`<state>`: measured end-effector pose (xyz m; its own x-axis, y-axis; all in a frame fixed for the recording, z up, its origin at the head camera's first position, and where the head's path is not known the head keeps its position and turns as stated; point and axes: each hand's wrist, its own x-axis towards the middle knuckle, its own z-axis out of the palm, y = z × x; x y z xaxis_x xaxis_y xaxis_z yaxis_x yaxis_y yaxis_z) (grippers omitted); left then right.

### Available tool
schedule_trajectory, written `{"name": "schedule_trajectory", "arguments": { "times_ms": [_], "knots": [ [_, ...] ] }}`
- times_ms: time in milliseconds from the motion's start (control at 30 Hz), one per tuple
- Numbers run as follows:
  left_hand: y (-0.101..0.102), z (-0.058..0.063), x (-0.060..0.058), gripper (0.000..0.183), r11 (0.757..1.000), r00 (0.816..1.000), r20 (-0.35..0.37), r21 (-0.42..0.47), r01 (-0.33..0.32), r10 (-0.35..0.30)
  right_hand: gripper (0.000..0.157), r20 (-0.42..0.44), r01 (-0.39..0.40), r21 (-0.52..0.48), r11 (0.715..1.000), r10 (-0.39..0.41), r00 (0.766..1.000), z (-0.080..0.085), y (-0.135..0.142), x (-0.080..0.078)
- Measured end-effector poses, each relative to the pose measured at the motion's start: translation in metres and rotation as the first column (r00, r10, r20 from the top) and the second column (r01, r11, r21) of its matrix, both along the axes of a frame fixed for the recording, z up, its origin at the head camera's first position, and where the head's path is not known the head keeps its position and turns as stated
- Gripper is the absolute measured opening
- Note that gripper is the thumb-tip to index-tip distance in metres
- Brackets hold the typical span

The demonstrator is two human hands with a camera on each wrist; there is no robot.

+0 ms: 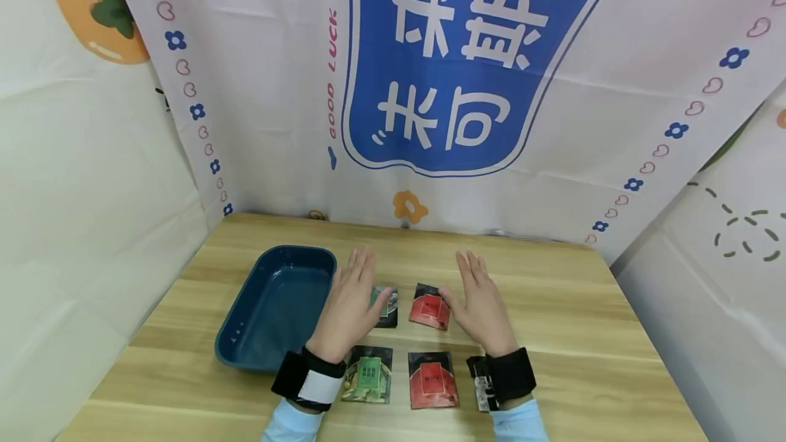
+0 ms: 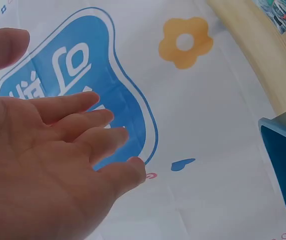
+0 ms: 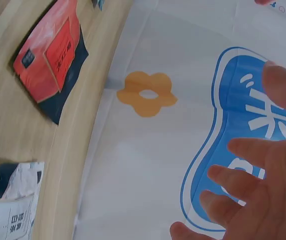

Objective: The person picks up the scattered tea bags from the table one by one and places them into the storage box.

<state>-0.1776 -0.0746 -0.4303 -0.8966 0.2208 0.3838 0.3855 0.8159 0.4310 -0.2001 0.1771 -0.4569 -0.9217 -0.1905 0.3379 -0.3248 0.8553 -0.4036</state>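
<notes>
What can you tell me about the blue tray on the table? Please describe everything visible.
The tray is deep, dark blue and rectangular, with rounded corners, raised walls and a rim. Its smooth, glossy surface could be plastic; light glints inside. It sits open side up on the wood-grain table, left of the green packet. In the head view the left hand overlaps its right side, but the left wrist view shows them apart.

Upper centre before me, pink "GOOD LUCK" climbs the white cloth [image 1: 276, 108] beside a blue panel [image 1: 451, 67] lettered "未来可期"; my right-wrist view's upper-left red packet [image 3: 49, 57] apparently reads "大红袍".
</notes>
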Motion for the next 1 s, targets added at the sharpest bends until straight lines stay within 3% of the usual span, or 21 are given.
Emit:
{"name": "schedule_trajectory", "arguments": {
  "times_ms": [533, 700, 867, 1000],
  "knots": [
    [-0.002, 0.0, 0.0, 0.066, 1.0, 0.999, 0.018, 0.015, 0.027, -0.027, 0.074, 0.005, 0.024, -0.004, 1.0, -0.024, 1.0, -0.002, 0.01, 0.0],
    [-0.011, 0.006, 0.007, 0.066, 0.999, 0.999, 0.038, 0.029, 0.021, -0.022, 0.072, -0.011, 0.009, -0.016, 1.0, -0.009, 1.0, -0.006, 0.012, 0.001],
    [-0.022, 0.016, 0.016, 0.066, 0.999, 0.995, 0.092, 0.03, 0.023, -0.025, 0.073, 0.073, 0.005, -0.045, 0.999, -0.002, 0.997, -0.008, 0.016, 0.003],
    [-0.04, 0.026, 0.017, 0.066, 0.999, 0.992, 0.124, 0.039, 0.015, -0.019, 0.073, 0.08, 0.027, -0.057, 0.998, -0.022, 0.997, -0.009, 0.021, 0.001]
  ]
}}
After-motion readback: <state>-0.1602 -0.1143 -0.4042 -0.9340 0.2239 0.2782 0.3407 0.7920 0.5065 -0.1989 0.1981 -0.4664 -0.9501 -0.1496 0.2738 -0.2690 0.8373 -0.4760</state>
